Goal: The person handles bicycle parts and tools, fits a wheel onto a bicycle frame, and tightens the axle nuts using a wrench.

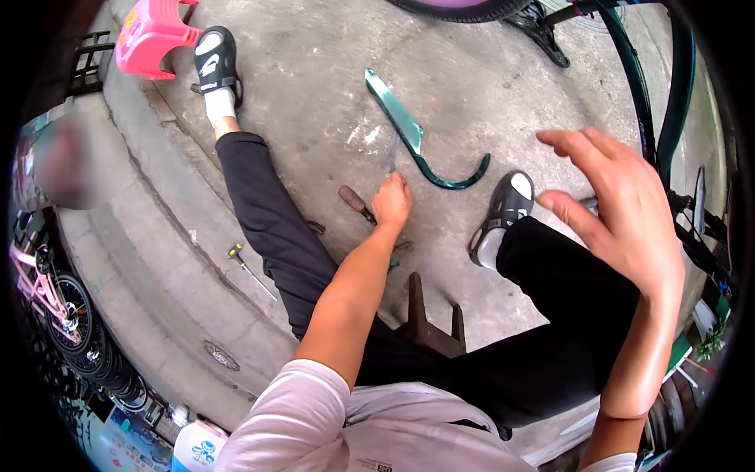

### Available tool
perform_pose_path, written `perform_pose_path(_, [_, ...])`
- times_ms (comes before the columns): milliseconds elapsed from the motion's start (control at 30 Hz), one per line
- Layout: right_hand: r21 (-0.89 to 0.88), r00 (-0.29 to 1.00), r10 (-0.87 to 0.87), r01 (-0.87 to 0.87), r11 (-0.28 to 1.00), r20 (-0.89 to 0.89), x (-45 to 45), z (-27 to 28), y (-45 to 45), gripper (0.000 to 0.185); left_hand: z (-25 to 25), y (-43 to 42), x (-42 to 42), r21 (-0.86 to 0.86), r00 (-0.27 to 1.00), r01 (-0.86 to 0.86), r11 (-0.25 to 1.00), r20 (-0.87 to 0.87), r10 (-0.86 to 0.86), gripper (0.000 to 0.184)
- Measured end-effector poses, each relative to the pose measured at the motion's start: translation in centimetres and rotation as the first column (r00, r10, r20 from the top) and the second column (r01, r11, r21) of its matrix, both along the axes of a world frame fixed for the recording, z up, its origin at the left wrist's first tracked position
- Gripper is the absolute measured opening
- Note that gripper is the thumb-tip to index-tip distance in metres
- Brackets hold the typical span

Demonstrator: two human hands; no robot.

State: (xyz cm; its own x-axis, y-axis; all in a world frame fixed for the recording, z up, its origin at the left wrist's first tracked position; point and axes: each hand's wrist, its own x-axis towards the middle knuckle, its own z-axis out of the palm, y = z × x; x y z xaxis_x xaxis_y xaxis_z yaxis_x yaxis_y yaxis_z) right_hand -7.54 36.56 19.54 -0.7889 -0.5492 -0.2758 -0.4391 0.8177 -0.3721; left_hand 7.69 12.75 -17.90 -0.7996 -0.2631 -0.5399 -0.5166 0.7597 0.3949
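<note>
My left hand (392, 201) is closed low over the concrete floor. A thin greyish strip (391, 154), too blurred to name, sticks out from its fingers towards a glossy teal chain guard (403, 122). That guard lies on the floor, with a straight broad part and a hooked, curved end. Just left of the fist is a screwdriver (356, 202) with a brown handle. My right hand (617, 208) is raised at the right, holding nothing, thumb and fingers apart. It is nearest to the dark bicycle frame (680, 94).
A pink plastic stool (152, 38) stands at the upper left. On the step lie a yellow-handled T-shaped tool (250, 269) and a toothed disc (221, 355). A bicycle tyre (464, 12) crosses the top edge. A pink bicycle (59, 303) and a person (67, 161) are at the left.
</note>
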Motion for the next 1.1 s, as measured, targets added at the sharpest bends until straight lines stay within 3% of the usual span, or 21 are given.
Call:
perform_pose_path(133, [-0.006, 0.999, 0.017, -0.017, 1.000, 0.030, 0.3, 0.4, -0.3, 0.052, 0.1, -2.8, -0.9, -0.061, 0.983, -0.064, 0.996, -0.173, 0.053, 0.016])
perform_pose_path(200, [-0.017, 0.999, 0.024, -0.024, 1.000, 0.028, 0.5, 0.4, -0.4, 0.052, -0.5, -5.4, -2.4, -0.135, 0.945, -0.253, 0.958, -0.248, 0.214, 0.014])
perform_pose_path(233, [-0.023, 0.999, 0.027, -0.027, 0.999, 0.027, 0.6, 0.4, -0.4, 0.052, -0.8, -7.0, -3.0, -0.073, 0.912, -0.288, 0.955, -0.324, 0.250, 0.014])
perform_pose_path(300, [-0.025, 0.998, 0.045, -0.044, 0.999, 0.039, 0.5, 0.5, -0.5, 0.052, -0.7, -9.0, -4.1, -0.092, 0.923, -0.296, 0.951, -0.285, 0.260, 0.017])
perform_pose_path(433, [-0.016, 0.996, 0.052, -0.051, 0.999, 0.066, 0.5, 0.2, -0.6, 0.051, -0.5, -9.8, -6.0, -0.113, 0.954, -0.182, 0.977, -0.261, 0.148, 0.019])
perform_pose_path(500, [-0.016, 0.996, 0.057, -0.056, 0.998, 0.074, 0.3, 0.0, -0.6, 0.052, -0.6, -9.5, -6.1, -0.196, 0.977, -0.057, 0.979, -0.215, 0.014, 0.017])
perform_pose_path(567, [-0.016, 0.995, 0.062, -0.061, 0.998, 0.073, 0.2, -0.2, -0.6, 0.051, -1.0, -9.2, -6.3, -0.222, 0.984, -0.050, 0.974, -0.176, 0.010, 0.015])
perform_pose_path(633, [-0.022, 0.996, 0.063, -0.062, 0.998, 0.059, 0.1, -0.4, -0.5, 0.051, -0.2, -8.7, -6.7, -0.125, 0.971, -0.190, 0.974, -0.172, 0.167, 0.014])
perform_pose_path(667, [-0.033, 0.996, 0.060, -0.058, 0.998, 0.065, 0.1, -0.5, -0.4, 0.048, 0.4, -8.2, -6.7, -0.123, 0.971, -0.190, 0.974, -0.173, 0.167, 0.014])
perform_pose_path(733, [-0.041, 0.997, 0.053, -0.051, 0.998, 0.056, 0.0, -1.0, -0.2, 0.046, 3.0, -6.2, -7.1, 0.200, 0.871, -0.365, 0.909, -0.271, 0.410, 0.014])
perform_pose_path(800, [-0.259, 0.992, -0.048, 0.076, 0.963, 0.113, 0.5, -2.4, 0.0, 0.034, 10.5, -2.7, -7.3, 0.494, 0.812, -0.332, 0.803, -0.283, 0.510, 0.015])
perform_pose_path(833, [-0.256, 0.993, -0.050, 0.076, 0.964, 0.106, 0.6, -2.7, -0.1, 0.034, 14.2, -1.3, -7.2, 0.566, 0.798, -0.281, 0.775, -0.312, 0.516, 0.015])
perform_pose_path(900, [-0.276, 0.781, -0.267, 0.484, 0.831, 0.565, 0.9, -3.1, -0.7, 0.035, 22.1, 1.1, -6.4, 0.597, 0.831, -0.142, 0.790, -0.361, 0.423, 0.014])
perform_pose_path(967, [-0.247, 0.469, -0.265, 0.773, 0.584, 0.843, 2.2, -4.1, -1.2, 0.050, 27.7, 2.6, -5.4, 0.491, 0.740, 0.143, 0.860, -0.629, 0.236, 0.015])
perform_pose_path(1000, [-0.190, 0.339, -0.230, 0.848, 0.495, 0.912, 2.7, -3.8, -1.7, 0.059, 29.2, 3.3, -5.1, 0.436, 0.670, 0.252, 0.864, -0.723, 0.169, 0.024])
perform_pose_path(1033, [-0.192, 0.341, -0.232, 0.849, 0.493, 0.911, 3.2, -3.7, -1.7, 0.059, 30.4, 3.8, -5.1, 0.436, 0.668, 0.255, 0.863, -0.724, 0.169, 0.024])
perform_pose_path(1100, [-0.071, 0.057, 0.051, 0.930, 0.360, 0.997, 3.8, -3.7, -1.7, 0.057, 32.3, 4.4, -5.3, 0.462, 0.633, 0.428, 0.777, -0.766, 0.107, 0.033])
